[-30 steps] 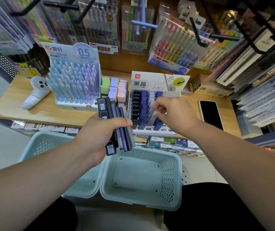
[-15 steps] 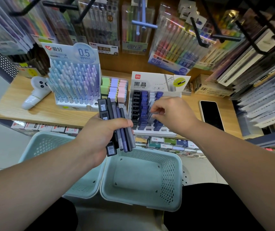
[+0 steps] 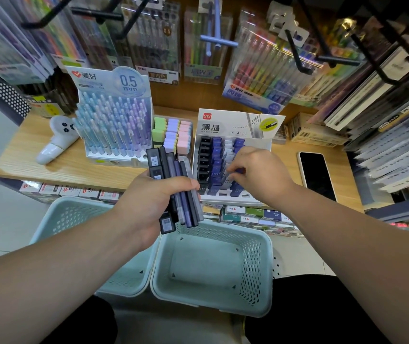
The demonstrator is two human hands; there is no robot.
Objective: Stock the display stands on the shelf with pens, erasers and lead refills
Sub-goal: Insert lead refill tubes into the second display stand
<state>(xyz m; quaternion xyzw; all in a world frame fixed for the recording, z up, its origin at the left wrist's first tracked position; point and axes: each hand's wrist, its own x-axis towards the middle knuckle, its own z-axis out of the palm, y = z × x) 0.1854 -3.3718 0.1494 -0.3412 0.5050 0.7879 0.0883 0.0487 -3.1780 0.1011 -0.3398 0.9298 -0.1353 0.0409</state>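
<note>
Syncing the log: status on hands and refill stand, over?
Left hand grips bundle of refill cases. Right hand pinches a purple case at the lead refill stand. Nothing blocking the stand.

Left hand [image 3: 148,204] grips a bundle of lead refills [image 3: 171,167]; right hand [image 3: 258,175] (palm down) pinches one, both forearms extended.

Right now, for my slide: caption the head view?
Left hand grips slim dark plastic lead-refill cases; right hand reaches into the white cardboard display stand.

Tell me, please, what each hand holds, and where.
Left hand grips several lead refill cases around their lower halves; right hand: hold cannot be told.
</note>
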